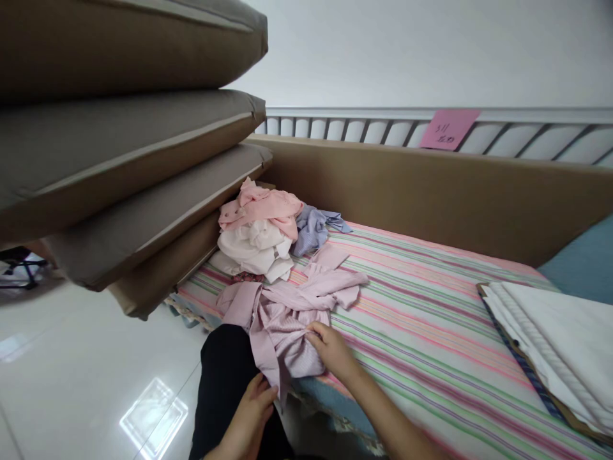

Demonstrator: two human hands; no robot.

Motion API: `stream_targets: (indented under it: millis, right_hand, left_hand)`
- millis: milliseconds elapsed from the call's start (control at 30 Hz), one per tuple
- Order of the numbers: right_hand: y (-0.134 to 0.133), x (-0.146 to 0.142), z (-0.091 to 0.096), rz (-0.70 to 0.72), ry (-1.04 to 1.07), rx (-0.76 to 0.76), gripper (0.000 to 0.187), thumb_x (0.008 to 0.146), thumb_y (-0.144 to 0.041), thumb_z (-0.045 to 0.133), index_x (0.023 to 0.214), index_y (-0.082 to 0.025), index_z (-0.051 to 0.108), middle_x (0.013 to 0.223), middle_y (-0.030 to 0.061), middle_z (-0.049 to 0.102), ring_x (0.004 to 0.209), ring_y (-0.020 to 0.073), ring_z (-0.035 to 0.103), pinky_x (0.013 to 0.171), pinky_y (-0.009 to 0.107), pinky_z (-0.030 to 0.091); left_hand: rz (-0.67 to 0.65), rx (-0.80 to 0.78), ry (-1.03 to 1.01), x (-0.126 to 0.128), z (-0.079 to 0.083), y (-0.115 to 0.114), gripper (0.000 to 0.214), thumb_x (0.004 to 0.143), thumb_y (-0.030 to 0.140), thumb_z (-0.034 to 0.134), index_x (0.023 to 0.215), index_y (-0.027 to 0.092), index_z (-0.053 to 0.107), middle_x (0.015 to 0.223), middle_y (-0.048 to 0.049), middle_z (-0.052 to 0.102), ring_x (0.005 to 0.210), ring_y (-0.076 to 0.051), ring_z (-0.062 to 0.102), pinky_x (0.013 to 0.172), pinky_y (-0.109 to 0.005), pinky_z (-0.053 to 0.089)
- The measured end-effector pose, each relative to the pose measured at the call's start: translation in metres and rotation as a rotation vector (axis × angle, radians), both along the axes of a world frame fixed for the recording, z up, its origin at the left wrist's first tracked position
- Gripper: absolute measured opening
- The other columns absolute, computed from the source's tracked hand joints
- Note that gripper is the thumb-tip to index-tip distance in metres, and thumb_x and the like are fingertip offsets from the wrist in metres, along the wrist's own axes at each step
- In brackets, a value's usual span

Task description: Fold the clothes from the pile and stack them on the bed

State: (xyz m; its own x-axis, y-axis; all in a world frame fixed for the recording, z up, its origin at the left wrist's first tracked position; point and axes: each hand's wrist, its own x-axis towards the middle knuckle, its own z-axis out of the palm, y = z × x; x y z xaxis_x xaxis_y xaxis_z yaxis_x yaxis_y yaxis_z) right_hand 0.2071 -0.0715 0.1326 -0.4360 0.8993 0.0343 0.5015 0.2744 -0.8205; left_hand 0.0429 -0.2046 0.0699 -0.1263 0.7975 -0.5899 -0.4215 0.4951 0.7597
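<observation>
A pale pink shirt [287, 306] lies crumpled on the striped sheet [421, 319] at the bed's near edge, part of it hanging over the side. My right hand [330, 348] rests on the shirt with its fingers pinching a fold of the cloth. My left hand [251, 409] is lower, by my black-clad leg [225, 377], fingers closed on the hanging hem of the same shirt.
A heap of clothes sits behind the shirt: a pink garment [261, 207], a white one [253, 249], a lilac-blue one [311, 230]. Stacked brown cushions [119, 160] lean at the left. Folded white cloth [555, 338] lies at the right. A pink note [447, 128] hangs on the rail.
</observation>
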Motion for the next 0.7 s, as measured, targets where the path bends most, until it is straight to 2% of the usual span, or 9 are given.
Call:
stream_targets:
  millis: [100,200,367,467,567,700]
  right_hand:
    - [0.001,0.002,0.006,-0.032,0.012,0.036,0.025,0.083,-0.037,0.042,0.067,-0.02,0.05,0.065,-0.0021,0.053,0.066,0.015,0.049,0.063,0.027,0.038]
    - [0.003,0.01,0.009,-0.079,0.016,0.06,0.027,0.082,-0.039,0.042,0.063,-0.021,0.046,0.062,-0.003,0.048,0.063,0.0144,0.046,0.06,0.026,0.036]
    - [0.003,0.027,0.013,-0.151,0.088,0.039,0.026,0.081,-0.04,0.043,0.065,-0.02,0.049,0.063,-0.0025,0.049,0.064,0.0146,0.047,0.061,0.026,0.036]
    - [-0.001,0.035,0.011,-0.159,0.116,0.016,0.025,0.081,-0.039,0.045,0.071,-0.019,0.056,0.066,-0.0017,0.054,0.067,0.0154,0.05,0.064,0.026,0.039]
    - [-0.006,0.042,0.008,-0.146,0.103,-0.004,0.025,0.082,-0.039,0.046,0.076,-0.019,0.06,0.07,0.0,0.06,0.069,0.0168,0.054,0.065,0.027,0.042]
    - [-0.013,0.043,0.013,-0.177,0.044,0.09,0.023,0.082,-0.034,0.047,0.09,-0.02,0.063,0.094,0.0056,0.066,0.091,0.0209,0.059,0.083,0.034,0.044]
  left_hand:
    - [0.088,0.155,0.019,0.008,0.002,0.022,0.051,0.065,0.044,0.067,0.111,0.025,0.058,0.13,-0.0099,0.055,0.12,-0.025,0.051,0.094,-0.034,0.043]
    - [0.181,0.279,0.009,0.009,0.013,0.038,0.045,0.067,0.043,0.069,0.107,0.021,0.062,0.115,-0.009,0.065,0.109,-0.024,0.058,0.092,-0.033,0.044]
    - [0.098,0.348,-0.102,-0.007,0.035,0.046,0.035,0.072,0.043,0.068,0.093,0.014,0.07,0.094,-0.0101,0.071,0.093,-0.024,0.063,0.084,-0.032,0.047]
    - [0.109,0.376,-0.089,-0.021,0.046,0.052,0.032,0.073,0.043,0.068,0.087,0.014,0.07,0.087,-0.0075,0.072,0.085,-0.021,0.064,0.079,-0.03,0.047]
    - [0.132,0.411,-0.158,-0.029,0.054,0.062,0.028,0.072,0.042,0.07,0.081,0.016,0.07,0.084,-0.0052,0.071,0.078,-0.018,0.063,0.076,-0.028,0.047]
    - [0.1,0.413,-0.229,-0.028,0.066,0.071,0.026,0.069,0.04,0.072,0.082,0.018,0.07,0.084,-0.0036,0.071,0.075,-0.016,0.063,0.075,-0.026,0.047]
